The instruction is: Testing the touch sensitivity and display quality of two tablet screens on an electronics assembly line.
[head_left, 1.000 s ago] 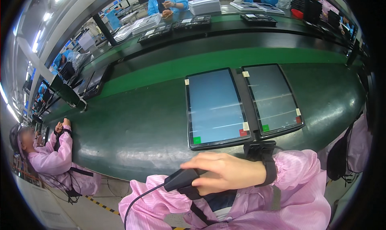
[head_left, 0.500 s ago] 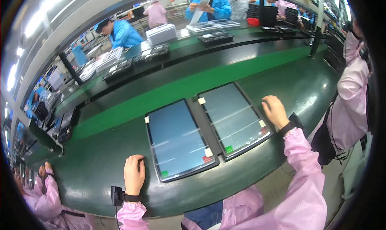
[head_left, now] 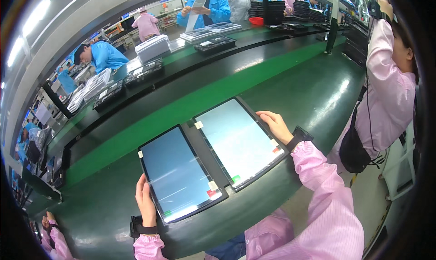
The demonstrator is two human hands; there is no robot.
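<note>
- Flanking the grey strip from its two sides, the left panel and right panel lie flat on the dark green tabletop, screens upward.
- Both panels have their long axes roughly parallel to the strip, slanting from the far left toward the near right; whether they share one base with the strip is hidden.
- Left of the strip, beyond the left panel, the left hand is at that panel's outer long edge, toward its near end. From this grip the panel lies directly to the right.
- Right of the strip, beyond the right panel, the right hand is at that panel's outer long edge, fingers angled toward its far end. From this grip the panel lies to the left.
- So each panel has its own nearer hand, and the strip runs between the pair.
- The left grip is partly open, fingers together along the edge; I cannot tell whether they hook beneath it.
- The right grip is loosely curved and partly open, fingertips at the rim; a firm hold cannot be made out.
- Well to the right of the strip, a co-worker's pink sleeve is raised.
</note>
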